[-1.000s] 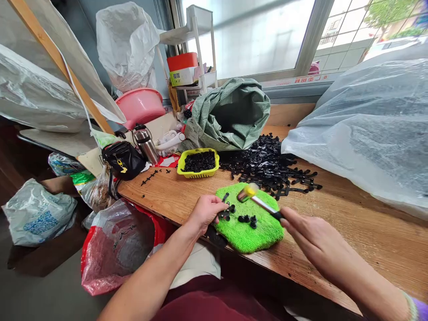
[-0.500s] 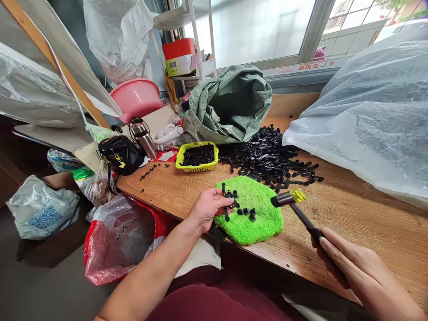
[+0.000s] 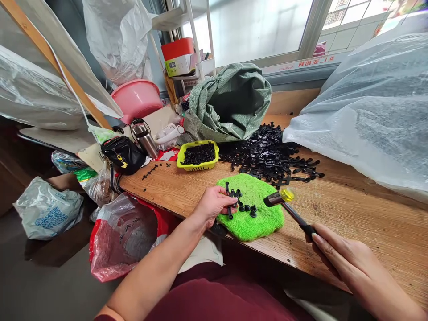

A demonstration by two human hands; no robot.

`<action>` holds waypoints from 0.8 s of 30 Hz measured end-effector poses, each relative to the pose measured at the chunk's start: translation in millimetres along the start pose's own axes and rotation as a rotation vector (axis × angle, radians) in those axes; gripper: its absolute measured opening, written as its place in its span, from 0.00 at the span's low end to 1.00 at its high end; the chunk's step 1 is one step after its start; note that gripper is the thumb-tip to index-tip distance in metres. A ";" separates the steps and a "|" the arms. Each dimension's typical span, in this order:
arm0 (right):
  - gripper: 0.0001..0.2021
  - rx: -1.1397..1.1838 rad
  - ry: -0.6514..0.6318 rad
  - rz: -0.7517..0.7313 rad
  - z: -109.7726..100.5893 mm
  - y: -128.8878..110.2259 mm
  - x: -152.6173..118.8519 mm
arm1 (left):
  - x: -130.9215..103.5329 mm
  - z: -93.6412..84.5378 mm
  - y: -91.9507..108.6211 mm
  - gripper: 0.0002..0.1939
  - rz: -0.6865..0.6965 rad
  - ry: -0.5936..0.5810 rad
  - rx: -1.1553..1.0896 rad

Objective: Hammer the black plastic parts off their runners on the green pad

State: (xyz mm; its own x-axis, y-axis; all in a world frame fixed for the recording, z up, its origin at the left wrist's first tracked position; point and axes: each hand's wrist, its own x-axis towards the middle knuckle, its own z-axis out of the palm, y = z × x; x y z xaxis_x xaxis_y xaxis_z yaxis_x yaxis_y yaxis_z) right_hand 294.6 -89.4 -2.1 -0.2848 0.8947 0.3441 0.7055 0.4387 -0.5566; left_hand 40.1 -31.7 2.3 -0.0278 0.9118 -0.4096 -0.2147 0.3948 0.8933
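My left hand is closed on a branched black plastic part, its fingers pinching the middle over the near left of a green cloth. Parts of that piece are hidden by the fingers. Several small round black pieces lie on the cloth just right of it. In my right hand is a mallet with a black grip, its head tilted above the cloth's right side. One end of the head is dark, the other is yellow and see-through.
Behind the cloth spreads a heap of black plastic parts before an open green woven sack. A yellow basket holds small black pieces. White plastic sheeting covers the right; a red-edged bag hangs below the table's left edge.
The mallet has moved left and slightly up, its head now nearer the black pieces. My left hand still grips the black part, and the view has shifted a little.
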 end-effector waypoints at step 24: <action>0.12 -0.234 -0.041 -0.269 8.1 -7.8 26.3 | 3.1 4.4 0.5 0.15 0.031 0.032 0.091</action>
State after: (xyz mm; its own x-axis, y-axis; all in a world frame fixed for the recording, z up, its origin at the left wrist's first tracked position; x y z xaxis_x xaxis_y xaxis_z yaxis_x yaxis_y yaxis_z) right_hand 276.4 -68.6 5.2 -0.5034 0.7544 0.4213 0.7297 0.6323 -0.2604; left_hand 44.2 -28.2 2.3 -0.0646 0.9201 -0.3862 -0.1239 0.3766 0.9180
